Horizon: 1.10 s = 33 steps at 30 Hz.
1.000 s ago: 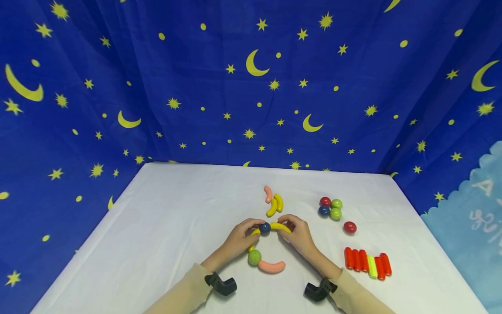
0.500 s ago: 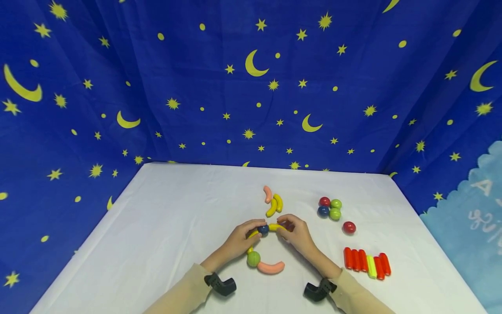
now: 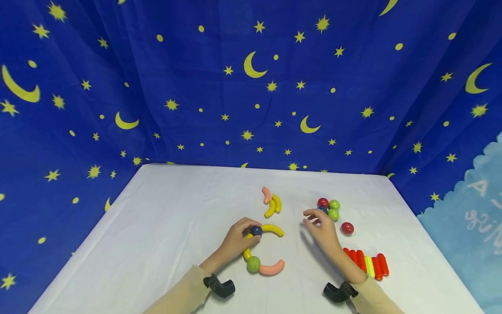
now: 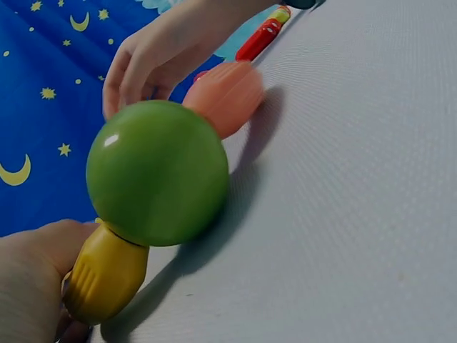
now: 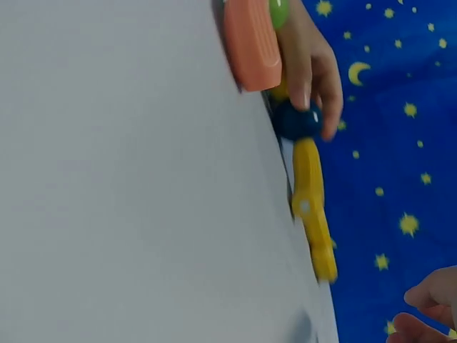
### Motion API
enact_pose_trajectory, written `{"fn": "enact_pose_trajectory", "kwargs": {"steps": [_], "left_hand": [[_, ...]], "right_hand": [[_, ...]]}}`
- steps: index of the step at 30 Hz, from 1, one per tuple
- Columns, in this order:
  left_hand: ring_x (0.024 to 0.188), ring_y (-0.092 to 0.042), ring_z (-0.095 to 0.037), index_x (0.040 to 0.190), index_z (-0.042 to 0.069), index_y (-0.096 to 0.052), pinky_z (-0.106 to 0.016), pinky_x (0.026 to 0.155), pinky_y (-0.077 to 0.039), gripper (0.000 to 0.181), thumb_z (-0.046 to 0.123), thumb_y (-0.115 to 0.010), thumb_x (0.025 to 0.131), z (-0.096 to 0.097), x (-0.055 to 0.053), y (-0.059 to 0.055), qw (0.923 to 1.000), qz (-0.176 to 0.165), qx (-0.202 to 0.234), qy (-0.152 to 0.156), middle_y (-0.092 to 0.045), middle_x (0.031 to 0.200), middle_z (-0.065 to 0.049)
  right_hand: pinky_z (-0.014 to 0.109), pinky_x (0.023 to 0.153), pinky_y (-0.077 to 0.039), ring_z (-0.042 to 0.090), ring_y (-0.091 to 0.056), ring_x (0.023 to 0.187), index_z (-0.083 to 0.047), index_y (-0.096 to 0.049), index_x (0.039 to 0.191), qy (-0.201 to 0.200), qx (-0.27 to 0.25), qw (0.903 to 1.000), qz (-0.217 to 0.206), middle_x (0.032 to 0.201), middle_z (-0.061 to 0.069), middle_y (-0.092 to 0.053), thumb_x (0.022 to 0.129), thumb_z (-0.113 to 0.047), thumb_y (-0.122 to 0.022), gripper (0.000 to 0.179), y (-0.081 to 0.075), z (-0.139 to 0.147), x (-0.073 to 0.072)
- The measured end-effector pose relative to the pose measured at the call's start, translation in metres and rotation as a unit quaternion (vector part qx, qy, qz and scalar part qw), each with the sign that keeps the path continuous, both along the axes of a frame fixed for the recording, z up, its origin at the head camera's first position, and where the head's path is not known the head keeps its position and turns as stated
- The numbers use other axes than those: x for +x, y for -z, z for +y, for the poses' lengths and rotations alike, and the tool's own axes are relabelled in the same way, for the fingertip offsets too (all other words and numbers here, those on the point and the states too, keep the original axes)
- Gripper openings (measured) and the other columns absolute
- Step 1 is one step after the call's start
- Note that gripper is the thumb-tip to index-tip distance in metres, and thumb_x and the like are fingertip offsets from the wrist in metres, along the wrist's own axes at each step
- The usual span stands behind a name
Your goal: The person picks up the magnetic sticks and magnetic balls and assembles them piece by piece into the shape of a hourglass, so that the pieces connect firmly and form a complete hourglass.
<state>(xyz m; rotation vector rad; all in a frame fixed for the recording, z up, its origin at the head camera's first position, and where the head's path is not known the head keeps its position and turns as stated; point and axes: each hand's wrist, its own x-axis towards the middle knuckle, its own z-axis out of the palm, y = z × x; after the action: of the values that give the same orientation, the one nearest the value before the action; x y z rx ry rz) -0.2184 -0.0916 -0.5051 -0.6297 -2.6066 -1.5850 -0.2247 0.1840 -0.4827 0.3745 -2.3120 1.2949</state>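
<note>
In the head view my left hand [image 3: 234, 240] pinches a dark blue ball [image 3: 256, 230] between thumb and fingers. A curved yellow rod [image 3: 273, 229] extends to the right from that ball. Another curved yellow rod [image 3: 247, 254], partly behind the left thumb, runs down to a green ball [image 3: 253, 264]. From the green ball a curved pink rod [image 3: 272, 268] reaches right, so the chain forms an open C. My right hand [image 3: 324, 231] hovers to the right of the chain, fingers loosely bent with nothing between them, its fingertips near a group of loose balls.
Red, green and blue balls [image 3: 334, 214] cluster at the right, with a lone red ball [image 3: 347, 228] close by. Several straight red rods [image 3: 382, 264] and a lime one [image 3: 369, 266] lie partly behind the right forearm. Spare curved yellow rods [image 3: 276, 203] and a pink one [image 3: 266, 195] lie farther back.
My right hand has let go of the right-hand yellow rod and moved right toward the loose balls. My left hand keeps the blue ball, which has shifted slightly left with the chain.
</note>
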Motion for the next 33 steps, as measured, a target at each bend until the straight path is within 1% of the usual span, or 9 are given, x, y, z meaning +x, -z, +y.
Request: {"fn": "enact_pose_trajectory", "kwargs": {"steps": [4,8,11,15,17,20,24,28,33], "left_hand": [[0.099,-0.059,-0.014,0.109,0.014,-0.067,-0.026,0.086,-0.052,0.028,0.017,-0.073,0.082,-0.001,0.000,0.000,0.9987,0.014,-0.016,-0.046,-0.063,0.106,0.000],[0.090,-0.056,-0.011,0.105,0.012,-0.067,-0.021,0.078,-0.048,0.026,0.015,-0.074,0.081,0.000,0.000,0.000,0.9974,0.023,-0.019,-0.066,-0.063,0.102,-0.001],[0.083,-0.052,-0.009,0.099,0.013,-0.066,-0.019,0.074,-0.045,0.023,0.016,-0.075,0.079,0.001,0.001,0.000,0.9968,0.026,-0.022,-0.073,-0.062,0.097,0.000],[0.080,-0.049,-0.009,0.093,0.015,-0.064,-0.019,0.072,-0.043,0.022,0.019,-0.078,0.077,0.001,0.002,-0.001,0.9962,0.019,-0.025,-0.081,-0.061,0.093,0.002],[0.081,-0.051,-0.009,0.092,0.015,-0.064,-0.020,0.073,-0.044,0.021,0.020,-0.078,0.076,0.000,0.002,-0.001,0.9962,0.015,-0.021,-0.083,-0.063,0.092,0.002],[0.085,-0.055,-0.010,0.092,0.015,-0.065,-0.022,0.077,-0.047,0.020,0.021,-0.078,0.077,-0.001,0.002,0.000,0.9963,0.010,-0.009,-0.085,-0.065,0.093,0.002],[0.089,-0.058,-0.011,0.091,0.015,-0.066,-0.024,0.080,-0.049,0.020,0.023,-0.078,0.077,-0.001,0.000,0.001,0.9961,0.006,0.001,-0.088,-0.067,0.094,0.003],[0.088,-0.058,-0.012,0.090,0.016,-0.066,-0.024,0.079,-0.048,0.018,0.023,-0.077,0.078,-0.001,0.000,0.001,0.9958,0.004,0.003,-0.091,-0.067,0.092,0.003],[0.086,-0.057,-0.010,0.089,0.018,-0.065,-0.023,0.078,-0.046,0.016,0.022,-0.076,0.079,-0.001,0.001,-0.001,0.9952,0.002,-0.004,-0.097,-0.067,0.090,0.004]], "right_hand": [[0.015,0.068,-0.047,0.016,-0.059,0.080,0.003,-0.068,0.095,0.037,0.016,0.9987,0.031,0.090,0.015,-0.069,0.075,0.010,-0.070,0.021,0.000,0.023,0.003],[0.009,0.071,-0.040,0.021,-0.054,0.084,0.004,-0.068,0.096,0.091,0.049,0.9939,0.038,0.095,0.016,-0.067,0.072,0.010,-0.071,0.025,-0.003,0.046,0.007],[0.023,0.083,-0.041,0.030,-0.053,0.093,0.005,-0.067,0.099,0.132,0.072,0.9886,0.010,0.100,0.020,-0.064,0.072,0.009,-0.071,0.028,-0.004,0.060,0.010],[0.051,0.092,-0.040,0.042,-0.051,0.105,0.007,-0.063,0.108,0.156,0.097,0.9796,-0.081,0.110,0.028,-0.059,0.076,0.004,-0.067,0.033,-0.004,0.072,0.017],[0.055,0.093,-0.043,0.043,-0.052,0.105,0.008,-0.060,0.112,0.153,0.108,0.9745,-0.123,0.112,0.029,-0.056,0.079,0.003,-0.065,0.034,-0.003,0.076,0.019],[0.054,0.089,-0.048,0.041,-0.056,0.101,0.007,-0.059,0.114,0.145,0.123,0.9711,-0.143,0.113,0.029,-0.057,0.080,0.004,-0.064,0.035,-0.001,0.079,0.020],[0.035,0.078,-0.054,0.035,-0.059,0.095,0.006,-0.061,0.112,0.138,0.121,0.9747,-0.127,0.109,0.026,-0.060,0.078,0.003,-0.067,0.034,0.001,0.078,0.020],[0.015,0.068,-0.050,0.026,-0.060,0.089,0.005,-0.064,0.108,0.118,0.103,0.9827,-0.099,0.105,0.022,-0.063,0.075,0.004,-0.072,0.034,0.004,0.066,0.021],[0.014,0.068,-0.052,0.006,-0.058,0.086,0.004,-0.065,0.104,0.055,0.062,0.9944,-0.066,0.101,0.015,-0.065,0.070,0.006,-0.077,0.035,0.009,0.040,0.025]]}}
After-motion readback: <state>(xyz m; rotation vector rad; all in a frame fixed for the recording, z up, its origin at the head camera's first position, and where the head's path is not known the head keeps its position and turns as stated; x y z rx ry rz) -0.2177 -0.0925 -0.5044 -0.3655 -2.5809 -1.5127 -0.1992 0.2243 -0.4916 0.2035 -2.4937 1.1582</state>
